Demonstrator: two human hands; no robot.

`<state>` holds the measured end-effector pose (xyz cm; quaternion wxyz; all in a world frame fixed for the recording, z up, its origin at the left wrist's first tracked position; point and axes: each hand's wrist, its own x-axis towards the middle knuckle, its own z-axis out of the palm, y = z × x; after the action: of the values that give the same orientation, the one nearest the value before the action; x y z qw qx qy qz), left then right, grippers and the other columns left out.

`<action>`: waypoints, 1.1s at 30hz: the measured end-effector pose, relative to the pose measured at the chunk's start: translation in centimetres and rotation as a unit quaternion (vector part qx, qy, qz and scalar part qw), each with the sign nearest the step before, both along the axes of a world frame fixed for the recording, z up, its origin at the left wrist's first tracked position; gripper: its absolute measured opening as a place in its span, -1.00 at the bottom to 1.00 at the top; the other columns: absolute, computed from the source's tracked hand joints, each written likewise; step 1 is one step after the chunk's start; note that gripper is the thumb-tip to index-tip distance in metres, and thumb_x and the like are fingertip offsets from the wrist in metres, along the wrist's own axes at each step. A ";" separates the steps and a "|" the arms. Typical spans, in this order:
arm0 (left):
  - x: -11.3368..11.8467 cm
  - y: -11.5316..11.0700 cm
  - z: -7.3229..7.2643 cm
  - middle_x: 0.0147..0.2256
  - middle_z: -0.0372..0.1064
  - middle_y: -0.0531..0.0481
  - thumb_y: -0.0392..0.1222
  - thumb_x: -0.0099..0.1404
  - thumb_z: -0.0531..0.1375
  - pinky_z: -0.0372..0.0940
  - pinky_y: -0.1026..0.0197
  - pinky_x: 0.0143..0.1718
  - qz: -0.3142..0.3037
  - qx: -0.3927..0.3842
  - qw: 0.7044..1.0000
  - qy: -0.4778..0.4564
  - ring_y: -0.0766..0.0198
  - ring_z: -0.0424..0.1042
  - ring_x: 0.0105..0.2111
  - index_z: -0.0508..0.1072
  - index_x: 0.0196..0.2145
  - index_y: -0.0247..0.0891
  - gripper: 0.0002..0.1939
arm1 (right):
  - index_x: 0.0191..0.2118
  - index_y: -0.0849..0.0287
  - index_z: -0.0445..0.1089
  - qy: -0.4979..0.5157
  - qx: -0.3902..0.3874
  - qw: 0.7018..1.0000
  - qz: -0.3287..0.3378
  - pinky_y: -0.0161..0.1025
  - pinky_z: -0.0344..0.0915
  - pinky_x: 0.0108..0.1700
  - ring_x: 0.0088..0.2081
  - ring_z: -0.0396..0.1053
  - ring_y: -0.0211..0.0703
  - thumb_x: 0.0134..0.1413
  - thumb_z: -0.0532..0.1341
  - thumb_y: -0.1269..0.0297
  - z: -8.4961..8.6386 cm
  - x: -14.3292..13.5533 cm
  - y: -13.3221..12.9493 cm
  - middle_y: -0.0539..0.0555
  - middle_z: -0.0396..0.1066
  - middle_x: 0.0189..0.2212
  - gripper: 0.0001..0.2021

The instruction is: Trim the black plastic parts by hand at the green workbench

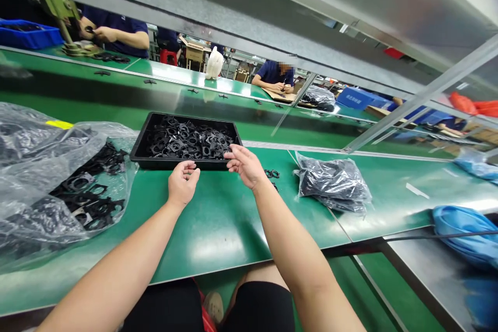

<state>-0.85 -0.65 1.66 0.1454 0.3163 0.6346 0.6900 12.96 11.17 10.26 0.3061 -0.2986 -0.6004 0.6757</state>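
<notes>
My left hand is just in front of a black plastic tray, with fingers loosely curled and the thumb apart from them. Nothing shows in that hand. At the tray's front right corner is my right hand, its fingers half bent and spread; no held part can be made out. A heap of small black plastic ring-shaped parts fills the tray. A few loose parts lie on the green table, right of my right hand.
On the left, a large clear plastic bag lies open with more black parts. A sealed clear bag of dark parts rests to the right. Behind the tray runs a green conveyor belt carrying spaced small parts. Co-workers sit beyond; a slanted metal post stands right.
</notes>
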 end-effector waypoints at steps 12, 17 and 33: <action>0.4 -0.1 0.3 -0.39 0.47 -0.06 -0.11 0.09 0.17 0.33 0.20 -0.32 -0.038 -0.085 0.994 0.054 0.26 0.42 -0.43 0.45 -0.28 -0.29 -0.75 | 0.01 0.20 0.35 -0.491 0.443 0.711 -0.239 -0.13 0.27 -0.20 -0.08 0.29 0.05 0.10 0.11 0.19 -7.1 9.4 1.6 0.27 0.26 -0.05 -0.63; 0.4 -0.3 0.0 -0.38 0.47 -0.06 -0.06 0.09 0.17 0.32 0.21 -0.32 -0.045 -0.130 0.986 0.095 0.25 0.42 -0.42 0.47 -0.26 -0.28 -0.70 | -0.21 0.20 0.46 -0.513 0.439 0.703 -0.224 -0.19 0.22 -0.14 -0.15 0.28 -0.03 0.21 -0.01 0.28 -8.6 10.8 2.1 0.24 0.33 -0.20 -0.71; 0.5 -4.3 -0.4 -0.30 0.49 -0.09 -0.11 0.17 0.07 0.35 0.21 -0.26 -0.033 -0.205 0.944 0.258 0.25 0.45 -0.37 0.47 -0.17 -0.28 -0.67 | 0.06 0.22 0.34 -0.390 0.513 0.742 -0.187 -0.27 0.21 -0.07 -0.11 0.26 -0.11 0.16 -0.08 0.44 -9.1 10.9 2.3 0.23 0.28 -0.02 -0.58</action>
<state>-0.33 -4.96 1.27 0.0607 0.4679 0.7671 0.4345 23.89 13.43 1.13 0.2727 -0.4399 -0.8554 0.0196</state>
